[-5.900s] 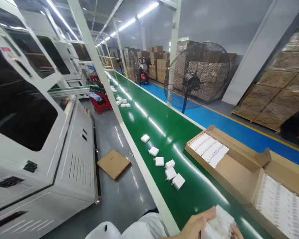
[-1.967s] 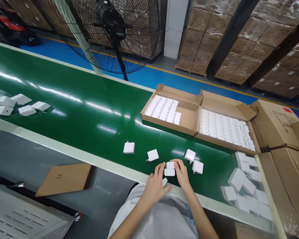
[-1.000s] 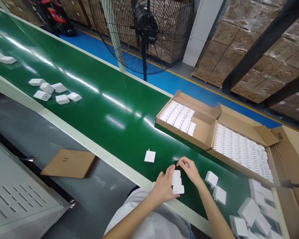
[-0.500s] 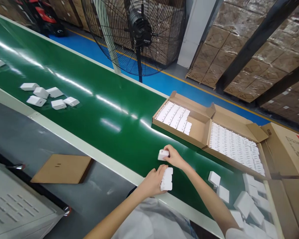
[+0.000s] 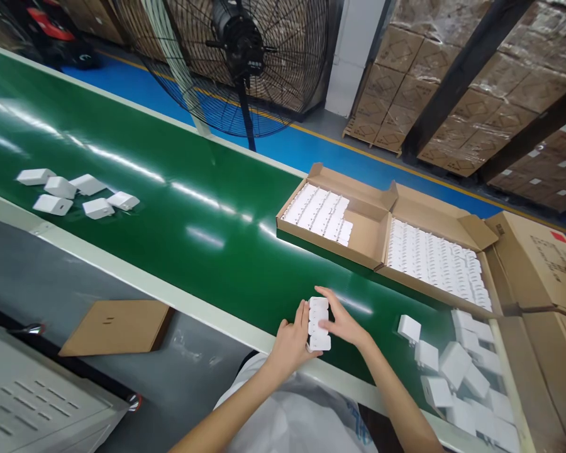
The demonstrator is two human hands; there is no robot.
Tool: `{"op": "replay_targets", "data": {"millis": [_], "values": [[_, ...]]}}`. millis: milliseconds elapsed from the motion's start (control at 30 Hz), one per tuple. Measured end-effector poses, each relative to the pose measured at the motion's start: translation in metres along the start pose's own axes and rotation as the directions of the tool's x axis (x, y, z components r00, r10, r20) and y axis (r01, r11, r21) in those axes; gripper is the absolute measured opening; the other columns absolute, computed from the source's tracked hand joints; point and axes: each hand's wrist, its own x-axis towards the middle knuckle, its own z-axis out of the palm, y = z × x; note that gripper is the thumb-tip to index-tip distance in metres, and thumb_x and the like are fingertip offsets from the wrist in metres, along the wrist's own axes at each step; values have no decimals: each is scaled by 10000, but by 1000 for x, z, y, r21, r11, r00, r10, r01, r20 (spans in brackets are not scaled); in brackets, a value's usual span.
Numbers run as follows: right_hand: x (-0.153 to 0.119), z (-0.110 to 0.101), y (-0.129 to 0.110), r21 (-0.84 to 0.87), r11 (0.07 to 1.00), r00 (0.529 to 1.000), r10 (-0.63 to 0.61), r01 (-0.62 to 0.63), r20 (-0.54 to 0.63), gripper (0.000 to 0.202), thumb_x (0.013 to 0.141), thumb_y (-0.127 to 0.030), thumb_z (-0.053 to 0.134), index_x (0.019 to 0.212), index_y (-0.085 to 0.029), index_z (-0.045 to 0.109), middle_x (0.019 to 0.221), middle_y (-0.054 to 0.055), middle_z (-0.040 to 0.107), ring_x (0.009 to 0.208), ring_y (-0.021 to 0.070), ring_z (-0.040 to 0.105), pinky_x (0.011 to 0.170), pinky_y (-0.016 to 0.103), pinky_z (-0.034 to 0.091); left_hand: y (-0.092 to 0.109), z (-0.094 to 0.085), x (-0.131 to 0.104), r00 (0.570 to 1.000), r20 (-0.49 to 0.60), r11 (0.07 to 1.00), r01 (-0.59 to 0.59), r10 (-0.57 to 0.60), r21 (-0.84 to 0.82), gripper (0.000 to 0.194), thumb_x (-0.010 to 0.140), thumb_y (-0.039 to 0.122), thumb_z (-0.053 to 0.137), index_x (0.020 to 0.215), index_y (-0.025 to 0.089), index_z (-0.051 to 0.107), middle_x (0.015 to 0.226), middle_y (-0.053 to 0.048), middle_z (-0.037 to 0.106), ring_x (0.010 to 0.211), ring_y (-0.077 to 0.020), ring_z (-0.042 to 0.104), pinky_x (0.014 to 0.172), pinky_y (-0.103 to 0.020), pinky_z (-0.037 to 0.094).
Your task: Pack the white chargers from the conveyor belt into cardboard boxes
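Left hand [image 5: 290, 343] grips 4 white blocks [image 5: 319, 324], fingers at left; right hand [image 5: 345, 324], thumb touching right side, grip unclear.

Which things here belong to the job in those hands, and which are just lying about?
Part of the job, it seems:
left hand and right hand, both touching a row of white plugs
loose plugs on the green belt
part-filled box, fuller box beside it

Probably just nearby:
standing fan
flat cardboard on the floor
wrapped cartons beyond the belt
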Motion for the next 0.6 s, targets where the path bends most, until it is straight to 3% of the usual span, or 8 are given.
{"op": "replay_targets", "data": {"millis": [100,167,267,367,500,567,600], "values": [[-15,-15,-10,-342,938,971,31,53,236,1164,606,-566,759,1493,-198,102,1545,189,140,1429,357,78,1127,576,107,9,0,5,1000,5,1000,-21,21,-9,988,604,343,764,1424,47,299,1453,-270,344,877,-298,673,782,-390,487],[-23,-17,-16,-494,863,959,43,105,279,1185,584,-552,767,1495,-180,107,1548,213,117,1426,393,38,1103,632,33,16,1,7,1000,26,1000,-18,18,13,995,588,332,771,1418,35,310,1450,-284,337,849,-290,674,771,-385,488],[-28,-13,-22,-621,771,966,31,140,255,1145,559,-497,783,1477,-149,194,1519,255,167,1396,450,97,1076,659,54,25,3,7,1000,27,997,-13,11,70,919,611,323,754,1395,41,366,1427,-287,373,697,-238,661,738,-386,487],[-29,-13,-22,-645,749,975,0,148,224,1114,508,-385,809,1451,-149,266,1446,247,290,1327,448,237,1069,602,173,26,8,0,995,-50,994,-78,82,77,774,689,311,697,1365,54,423,1364,-256,471,804,-279,645,792,-425,473],[-38,-26,-9,-452,887,989,-36,97,143,1051,487,-390,800,1406,-198,328,1371,175,355,1280,390,287,1060,545,225,6,22,-19,971,-202,991,-133,130,-3,521,862,306,479,1353,135,465,1385,-178,485,1166,-365,506,1009,-601,297],[-49,-31,2,-132,991,1000,-8,11,26,1049,501,-459,791,1400,-220,306,1355,151,358,1264,366,323,1049,529,254,-8,26,-28,966,-253,988,-96,63,-120,451,903,298,375,1316,182,514,1400,-140,481,1268,-362,420,1055,-645,184],[-55,-31,6,100,995,999,7,-3,-43,1055,517,-515,773,1405,-235,278,1348,142,365,1244,358,357,1030,521,285,-16,26,-31,962,-272,975,-74,15,-208,431,910,316,354,1275,205,554,1384,-122,504,1294,-353,391,1068,-644,154]]}}
